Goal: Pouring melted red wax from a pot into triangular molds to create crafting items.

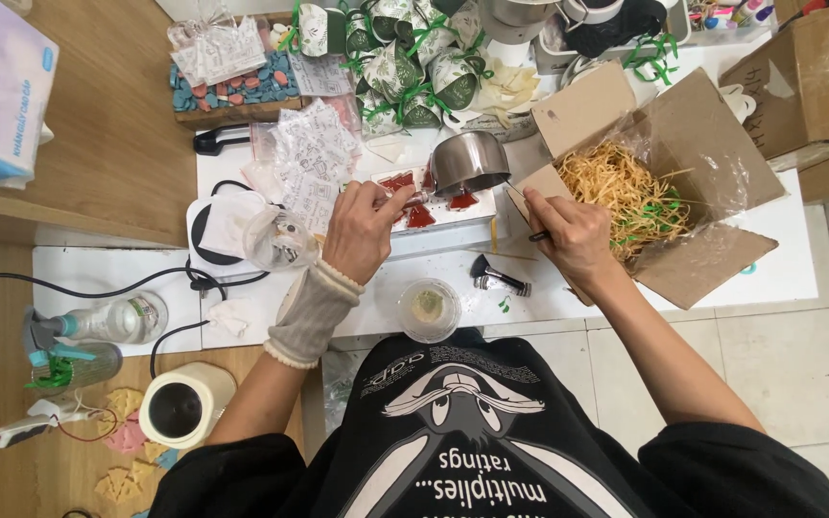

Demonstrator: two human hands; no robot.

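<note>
I am counting one small steel pot [469,161] tipping over one white mould tray [477,213] at twelve o'clock, with three red pieces [421,217] showing in it. At three o'clock one open cardboard box [712,144] is sitting; at nine o'clock two spray bottles [112,320] are lying. One small clear cup [429,309] is standing at six o'clock.

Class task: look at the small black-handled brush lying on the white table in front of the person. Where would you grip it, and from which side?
Grip the small brush on its dark handle, the slim end pointing right, coming down from above. It lies flat on the white table, its bristles fan toward the upper left, and the handle end looks clear of the clear plastic cup.
</note>
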